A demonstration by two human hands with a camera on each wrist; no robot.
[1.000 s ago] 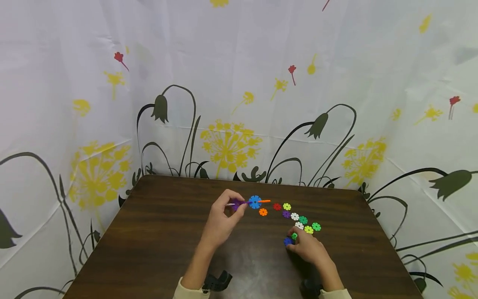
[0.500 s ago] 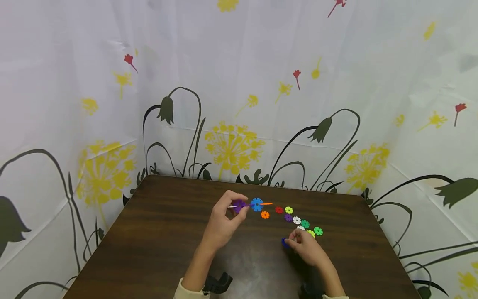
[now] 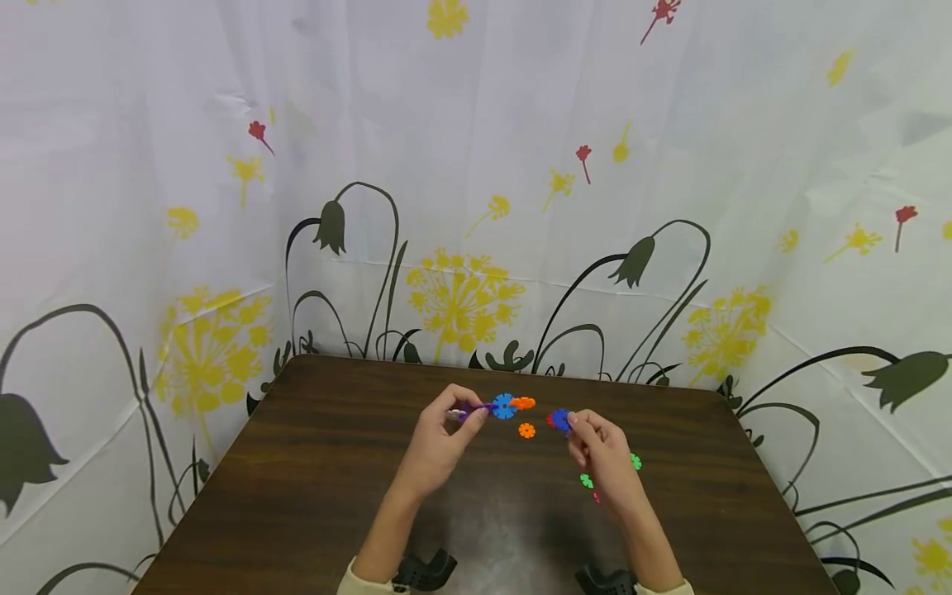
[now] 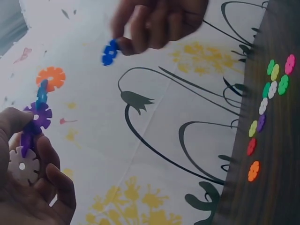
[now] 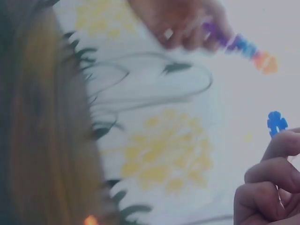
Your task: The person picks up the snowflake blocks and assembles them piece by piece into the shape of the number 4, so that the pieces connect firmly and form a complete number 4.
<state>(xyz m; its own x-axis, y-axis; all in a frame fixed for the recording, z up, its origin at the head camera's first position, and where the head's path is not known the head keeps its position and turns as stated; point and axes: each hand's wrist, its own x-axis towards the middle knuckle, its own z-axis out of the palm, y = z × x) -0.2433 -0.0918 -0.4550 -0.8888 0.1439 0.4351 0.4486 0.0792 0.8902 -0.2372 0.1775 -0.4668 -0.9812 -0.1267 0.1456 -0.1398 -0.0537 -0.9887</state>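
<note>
My left hand [image 3: 437,446] pinches a chain of notched plastic flower discs. In the left wrist view it runs from a white disc [image 4: 24,169] through purple discs [image 4: 40,117] and a light blue one [image 4: 42,93] to an orange end disc [image 4: 50,78]. My right hand [image 3: 608,463] pinches a dark blue disc [image 3: 561,421] by its edge, held up to the right of the chain's orange end and apart from it. The right wrist view, partly blurred, shows this blue disc [image 5: 276,123] above curled fingers.
Loose discs lie on the dark wooden table [image 3: 335,463]: an orange disc [image 3: 526,430] below the chain, a red disc [image 4: 251,146], and several in green, white, yellow, purple and pink. My right hand hides many of them in the head view. A flower-printed curtain [image 3: 461,165] hangs behind.
My right hand has picked up the dark blue disc and carried it up and leftward toward the chain. A green disc it held earlier lies on the table. The chain has turned slightly, showing the orange disc's face.
</note>
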